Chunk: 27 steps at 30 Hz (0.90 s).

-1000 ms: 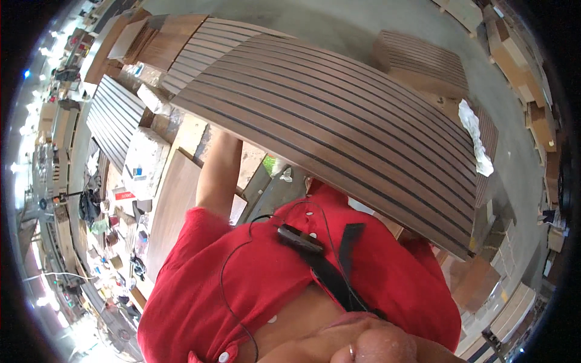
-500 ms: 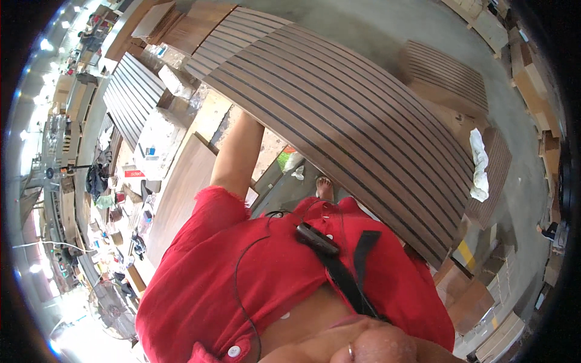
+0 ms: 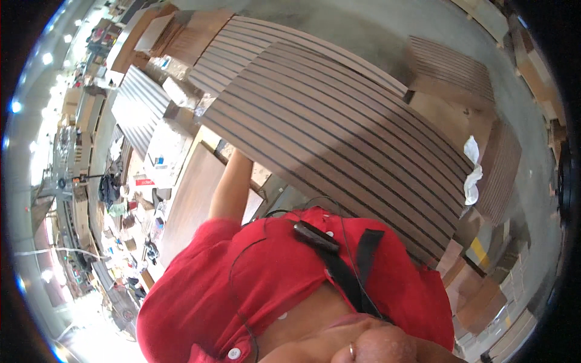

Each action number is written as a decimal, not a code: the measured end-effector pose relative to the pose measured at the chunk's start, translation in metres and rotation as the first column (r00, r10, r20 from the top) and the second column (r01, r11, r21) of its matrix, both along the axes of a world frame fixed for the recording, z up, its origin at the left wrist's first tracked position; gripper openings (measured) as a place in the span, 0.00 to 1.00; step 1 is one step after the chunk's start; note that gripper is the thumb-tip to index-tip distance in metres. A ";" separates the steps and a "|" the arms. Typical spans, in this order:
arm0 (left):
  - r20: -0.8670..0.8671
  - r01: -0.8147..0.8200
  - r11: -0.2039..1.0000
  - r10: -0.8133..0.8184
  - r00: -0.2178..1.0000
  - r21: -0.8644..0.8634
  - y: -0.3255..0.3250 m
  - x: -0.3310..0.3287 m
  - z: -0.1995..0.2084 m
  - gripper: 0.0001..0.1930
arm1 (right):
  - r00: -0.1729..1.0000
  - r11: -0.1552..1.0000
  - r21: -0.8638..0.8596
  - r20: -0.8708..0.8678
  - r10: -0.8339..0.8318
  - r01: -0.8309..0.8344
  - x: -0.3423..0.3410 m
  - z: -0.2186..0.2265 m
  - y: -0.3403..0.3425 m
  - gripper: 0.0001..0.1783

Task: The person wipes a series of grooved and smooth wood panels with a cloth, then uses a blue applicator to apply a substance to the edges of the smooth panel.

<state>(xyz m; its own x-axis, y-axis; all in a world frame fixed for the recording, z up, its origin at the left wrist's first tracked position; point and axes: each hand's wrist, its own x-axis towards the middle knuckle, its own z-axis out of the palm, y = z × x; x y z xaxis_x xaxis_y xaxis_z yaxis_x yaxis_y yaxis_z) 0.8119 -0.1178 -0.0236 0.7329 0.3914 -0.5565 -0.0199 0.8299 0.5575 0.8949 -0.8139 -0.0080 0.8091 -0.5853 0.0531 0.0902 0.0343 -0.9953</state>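
Note:
A long brown slatted panel with dark parallel grooves lies slantwise in front of me. My left forearm reaches forward and passes under its near left edge, and the panel covers my left hand, so its fingers do not show. No part of my right hand can be seen. Beneath the top panel is another slatted panel, showing along the far side and the far left end. A crumpled white cloth or wrap hangs at the right end of the top panel.
Further slatted panels stand at the right and lie at the left. A plain brown board rests to my left beside a cluttered work area. Cardboard boxes sit at the lower right, near a yellow floor mark.
The top panel has shifted toward me, away from the panel beneath, whose far strip now shows. My left forearm has come back with it. The view has tilted a little.

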 end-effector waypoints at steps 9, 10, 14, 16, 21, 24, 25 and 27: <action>0.023 -0.210 0.975 0.212 0.977 -0.077 -0.070 -0.051 0.090 0.42 | 0.998 0.999 0.050 0.058 -0.002 -0.001 0.007 0.003 0.004 0.16; -0.028 -0.247 0.969 0.246 0.969 -0.018 -0.072 -0.048 0.092 0.42 | 0.998 0.998 0.064 0.061 0.005 -0.008 0.009 0.001 0.006 0.16; -0.071 -0.262 0.951 0.276 0.958 0.162 -0.072 -0.033 0.104 0.39 | 0.996 0.993 0.103 0.083 0.045 -0.053 0.023 -0.005 0.014 0.17; -0.025 -0.241 0.955 0.249 0.968 0.173 -0.055 -0.015 0.092 0.39 | 0.995 0.989 0.130 0.085 0.056 -0.067 0.029 -0.009 0.017 0.17; -0.001 -0.239 0.966 0.241 0.971 0.099 -0.015 0.018 0.055 0.41 | 0.990 0.979 0.172 0.101 0.096 -0.112 0.048 -0.016 0.032 0.17; -0.015 -0.230 0.966 0.233 0.972 0.121 -0.005 0.034 0.042 0.43 | 0.987 0.968 0.209 0.115 0.116 -0.138 0.058 -0.024 0.045 0.17; -0.015 -0.234 0.964 0.238 0.971 0.128 0.000 0.038 0.040 0.43 | 0.984 0.961 0.229 0.119 0.129 -0.154 0.064 -0.029 0.053 0.18; -0.056 -0.235 0.959 0.246 0.968 0.158 0.008 0.033 0.042 0.44 | 0.978 0.949 0.247 0.126 0.167 -0.194 0.077 -0.032 0.065 0.18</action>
<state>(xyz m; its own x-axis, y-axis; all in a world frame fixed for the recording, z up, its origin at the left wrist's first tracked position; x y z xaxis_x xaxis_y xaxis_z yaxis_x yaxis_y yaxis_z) 0.8451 -0.1099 0.0184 0.5656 0.6339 -0.5275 -0.1627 0.7129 0.6821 0.9717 -0.7491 -0.0400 0.9005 -0.4347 0.0088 0.1600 0.3123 -0.9364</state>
